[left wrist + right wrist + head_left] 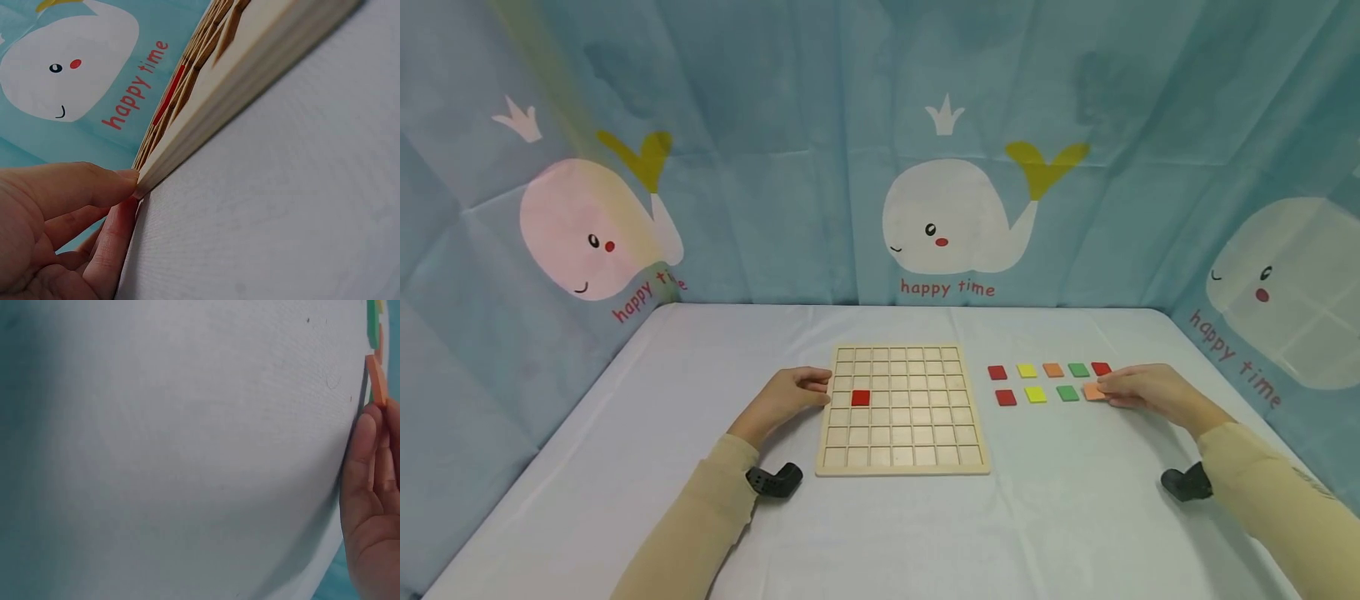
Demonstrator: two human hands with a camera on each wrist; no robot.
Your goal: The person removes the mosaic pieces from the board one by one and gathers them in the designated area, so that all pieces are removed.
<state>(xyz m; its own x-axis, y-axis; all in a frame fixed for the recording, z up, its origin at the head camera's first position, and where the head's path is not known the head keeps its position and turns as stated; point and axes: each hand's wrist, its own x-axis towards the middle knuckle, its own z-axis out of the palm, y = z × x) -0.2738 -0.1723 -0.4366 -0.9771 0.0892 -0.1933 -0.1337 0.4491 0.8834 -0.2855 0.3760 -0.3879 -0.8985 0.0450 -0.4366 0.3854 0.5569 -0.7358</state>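
Note:
A square wooden grid board (902, 434) lies on the white-covered table, with one red square tile (861, 398) in a cell left of its middle. My left hand (784, 402) is at the board's left edge. In the left wrist view, thumb and finger pinch the board's wooden rim (206, 128). To the right of the board, my right hand (1159, 395) pinches an orange tile (1092, 392) at the right end of the nearer tile row. In the right wrist view this orange tile (377, 380) tilts up between thumb and fingers.
Two rows of small square tiles lie right of the board: red (1006, 397), yellow (1036, 394) and green (1067, 392) in the nearer row; red, yellow, orange (1053, 370), green and red (1101, 368) in the farther one. A blue whale-print curtain (775, 225) surrounds the table (880, 533).

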